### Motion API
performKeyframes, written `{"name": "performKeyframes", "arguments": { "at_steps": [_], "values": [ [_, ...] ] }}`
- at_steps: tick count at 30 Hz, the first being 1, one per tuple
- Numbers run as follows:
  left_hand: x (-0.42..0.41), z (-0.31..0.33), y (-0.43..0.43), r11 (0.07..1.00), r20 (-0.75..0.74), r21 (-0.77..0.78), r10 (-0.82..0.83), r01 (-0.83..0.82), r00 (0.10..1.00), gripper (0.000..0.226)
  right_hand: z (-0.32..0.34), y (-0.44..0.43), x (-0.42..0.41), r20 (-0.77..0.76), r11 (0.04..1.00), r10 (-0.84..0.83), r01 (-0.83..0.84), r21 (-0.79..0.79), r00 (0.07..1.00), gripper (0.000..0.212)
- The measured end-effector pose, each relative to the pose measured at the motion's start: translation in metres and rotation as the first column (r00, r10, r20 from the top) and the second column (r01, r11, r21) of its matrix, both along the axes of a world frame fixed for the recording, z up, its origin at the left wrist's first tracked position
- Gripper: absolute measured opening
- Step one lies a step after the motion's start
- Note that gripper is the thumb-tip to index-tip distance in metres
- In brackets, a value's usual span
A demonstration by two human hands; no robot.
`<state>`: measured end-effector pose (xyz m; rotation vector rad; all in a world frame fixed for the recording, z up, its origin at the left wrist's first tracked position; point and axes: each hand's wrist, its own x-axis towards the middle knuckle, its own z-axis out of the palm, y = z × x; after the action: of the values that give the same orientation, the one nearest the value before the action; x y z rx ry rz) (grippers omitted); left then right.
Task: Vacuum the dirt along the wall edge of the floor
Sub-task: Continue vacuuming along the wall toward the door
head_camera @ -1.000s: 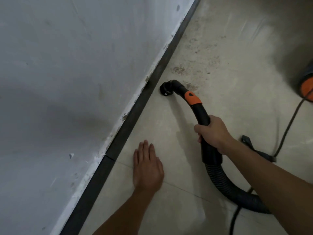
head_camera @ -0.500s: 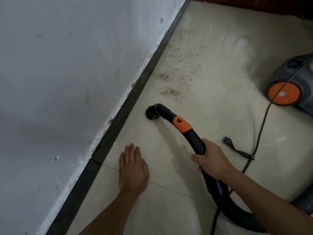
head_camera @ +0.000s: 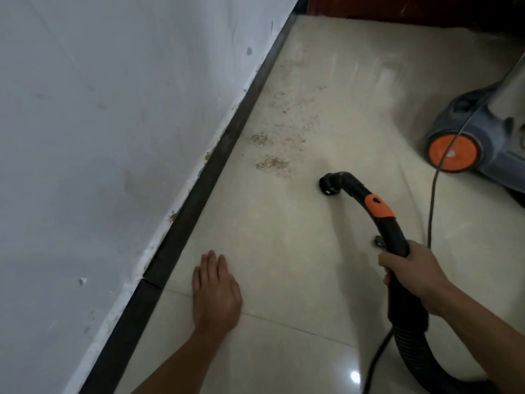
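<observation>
Right hand: fingers wrapped around the black vacuum hose handle, gripping it firmly.
Left hand: lies flat on the floor tile, fingers straight, holding nothing.
Nozzle: open end low over the floor, just beside the dirt.
Dirt: brown specks scattered near the dark baseboard beneath the white wall.
Vacuum body: grey with an orange wheel, at right.
</observation>
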<state>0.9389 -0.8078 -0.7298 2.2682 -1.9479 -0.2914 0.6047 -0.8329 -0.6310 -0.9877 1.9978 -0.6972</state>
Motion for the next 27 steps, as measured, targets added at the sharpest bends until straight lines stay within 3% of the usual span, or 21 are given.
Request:
{"name": "performKeyframes", "arguments": {
  "at_steps": [6, 14, 27],
  "values": [
    [0.005, -0.007, -0.001, 0.999, 0.013, 0.032, 0.003, -0.003, 1.000, 0.064, -0.005, -0.052, 0.074, 0.022, 0.979, 0.203, -0.202, -0.009, 0.979, 0.016],
    [0.006, -0.004, -0.003, 0.999, 0.024, 0.052, 0.008, -0.009, 1.000, 0.059, -0.010, -0.100, 0.104, 0.070, 0.984, 0.180, -0.179, -0.018, 0.981, 0.020],
    [0.007, -0.004, -0.005, 0.997, 0.058, 0.075, -0.007, 0.002, 0.998, 0.060, -0.012, -0.165, 0.165, 0.044, 0.954, 0.300, -0.300, -0.003, 0.953, 0.029]
  ]
}}
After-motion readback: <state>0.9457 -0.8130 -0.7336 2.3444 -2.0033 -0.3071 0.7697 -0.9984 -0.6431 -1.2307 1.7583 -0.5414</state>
